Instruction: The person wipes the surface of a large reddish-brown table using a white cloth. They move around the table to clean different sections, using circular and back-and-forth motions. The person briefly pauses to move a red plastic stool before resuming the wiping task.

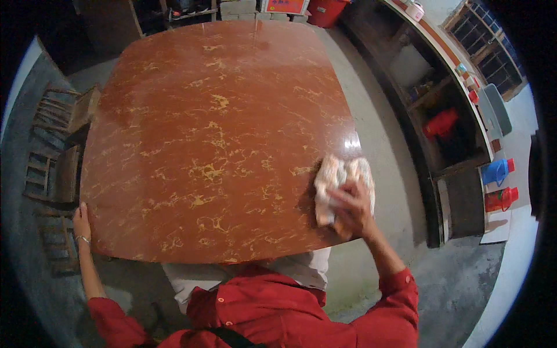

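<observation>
Before me stands a large table [174, 130] with a glossy red-brown top, veined in yellow like marble, with rounded corners. My right hand [354, 206] presses down on a crumpled, pale patterned cloth [328, 178] at the table's near right corner. Part of the cloth bunches up past the fingers and reaches the table's right edge. The fingers are blurred. At the near left, my left hand [82, 224] rests against the table's edge, a bracelet on its wrist. How its fingers lie around the edge is not clear.
Wooden chairs [65, 174] line the left side. Along the right runs a dark cabinet [413, 69] with a red item inside. A blue thermos flask [496, 172] and a red one [500, 200] stand beyond its near end. A red bucket [326, 13] stands at the far end.
</observation>
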{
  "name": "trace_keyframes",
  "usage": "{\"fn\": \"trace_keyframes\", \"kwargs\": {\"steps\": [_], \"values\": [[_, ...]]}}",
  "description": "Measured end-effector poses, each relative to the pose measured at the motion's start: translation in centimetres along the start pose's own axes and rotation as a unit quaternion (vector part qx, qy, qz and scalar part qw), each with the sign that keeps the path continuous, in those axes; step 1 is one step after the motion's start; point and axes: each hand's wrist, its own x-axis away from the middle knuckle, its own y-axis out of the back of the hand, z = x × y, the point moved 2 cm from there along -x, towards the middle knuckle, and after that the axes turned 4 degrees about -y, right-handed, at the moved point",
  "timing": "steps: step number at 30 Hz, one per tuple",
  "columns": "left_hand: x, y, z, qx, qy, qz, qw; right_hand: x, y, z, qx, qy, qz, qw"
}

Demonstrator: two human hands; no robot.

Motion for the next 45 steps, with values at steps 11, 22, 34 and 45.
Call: {"fn": "trace_keyframes", "kwargs": {"steps": [11, 22, 34, 45], "values": [[-1.0, -1.0, 1.7, -0.029, 0.018, -0.025, 0.999, -10.0, -1.1, -7.0, 0.028, -0.019, -0.069, 0.997], [-0.4, -0.6, -0.6, 0.018, 0.036, 0.019, 0.999, -9.9, -3.7, -4.2, -0.018, 0.005, -0.027, 0.999], [0.6, -0.7, -1.2, 0.044, 0.013, 0.021, 0.999, -5.2, -2.4, -1.7, -0.064, 0.004, 0.052, 0.997], [0.1, 0.0, -1.5, -0.028, 0.081, 0.037, 0.996, -20.4, -9.1, -4.9, 0.027, 0.024, -0.078, 0.996]]}}
